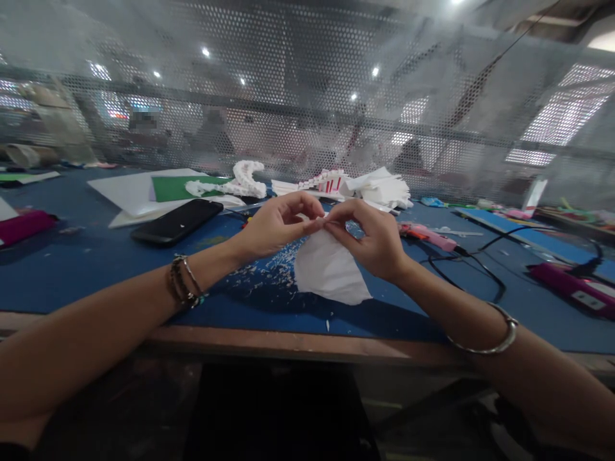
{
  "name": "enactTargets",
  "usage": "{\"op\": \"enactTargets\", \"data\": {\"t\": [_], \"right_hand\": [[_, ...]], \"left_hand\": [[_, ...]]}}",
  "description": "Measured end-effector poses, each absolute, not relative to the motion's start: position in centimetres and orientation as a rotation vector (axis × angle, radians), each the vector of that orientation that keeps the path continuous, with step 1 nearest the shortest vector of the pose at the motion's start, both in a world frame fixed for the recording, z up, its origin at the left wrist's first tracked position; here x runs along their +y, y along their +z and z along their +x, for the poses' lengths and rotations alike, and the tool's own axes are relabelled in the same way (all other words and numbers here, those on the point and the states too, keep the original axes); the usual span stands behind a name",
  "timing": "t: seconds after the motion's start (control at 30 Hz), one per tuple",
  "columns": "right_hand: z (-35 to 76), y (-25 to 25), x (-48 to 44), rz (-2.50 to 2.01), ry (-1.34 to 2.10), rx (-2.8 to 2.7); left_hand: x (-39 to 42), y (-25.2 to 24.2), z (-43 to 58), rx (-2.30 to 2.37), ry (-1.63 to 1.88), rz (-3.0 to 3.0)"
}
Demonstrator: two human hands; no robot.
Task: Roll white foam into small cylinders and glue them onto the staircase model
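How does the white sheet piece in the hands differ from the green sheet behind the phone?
The thin white sheet piece is pinched at its top by the left hand and right hand, hanging down; the flat green sheet lies on a white board. The white piece's lower edge is rounded; the green sheet's edges look straight. Both are thin sheets.

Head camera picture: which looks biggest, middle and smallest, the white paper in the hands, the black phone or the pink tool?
1. white paper, though it is nearest the camera
2. black phone
3. pink tool
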State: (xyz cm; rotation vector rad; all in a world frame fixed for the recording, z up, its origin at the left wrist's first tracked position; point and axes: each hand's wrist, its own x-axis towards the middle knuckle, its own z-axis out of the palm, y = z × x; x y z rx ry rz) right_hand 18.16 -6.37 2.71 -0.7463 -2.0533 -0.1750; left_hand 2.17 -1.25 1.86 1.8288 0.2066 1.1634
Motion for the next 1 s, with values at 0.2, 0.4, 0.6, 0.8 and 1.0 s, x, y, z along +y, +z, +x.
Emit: {"op": "enactTargets", "data": {"t": [0.2,0.4,0.6,0.8,1.0], "right_hand": [[17.87,2.86,-5.90,-0.755,0.198,-1.904],[17.72,2.76,-5.58,-0.754,0.401,-1.846],[17.62,2.55,-5.80,-0.756,0.414,-1.869],[17.90,2.69,-5.79,-0.815,0.297,-1.881],[18.03,3.22,-6.34,-0.826,0.089,-1.918]], "left_hand": [[-1.12,1.65,2.21,0.214,1.102,1.634],[-1.30,1.45,2.50,0.331,1.104,1.497],[-1.85,1.79,2.62,0.385,1.150,1.475],[-1.77,1.70,2.67,0.374,1.130,1.395],[-1.39,1.31,2.61,0.369,1.127,1.458]]}}
